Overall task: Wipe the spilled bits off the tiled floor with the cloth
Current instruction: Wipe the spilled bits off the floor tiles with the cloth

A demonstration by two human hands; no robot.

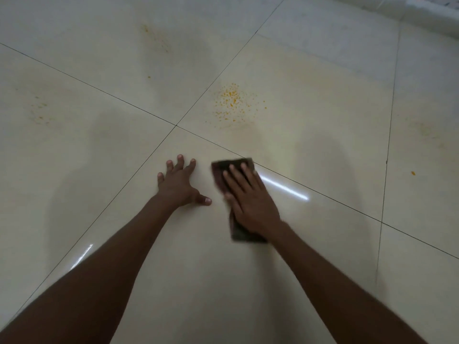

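Now: R hand (250, 197) flat on cloth (234, 170), fingers straight, pressing.
I see L hand (180, 183) splayed on floor (74, 150) beside it; orange bits (232, 100) at 12 o'clock of cloth, apart.

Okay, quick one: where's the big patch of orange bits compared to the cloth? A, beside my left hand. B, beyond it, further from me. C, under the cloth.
B: the orange bits lie on the tile beyond the cloth, which the right hand presses flat.
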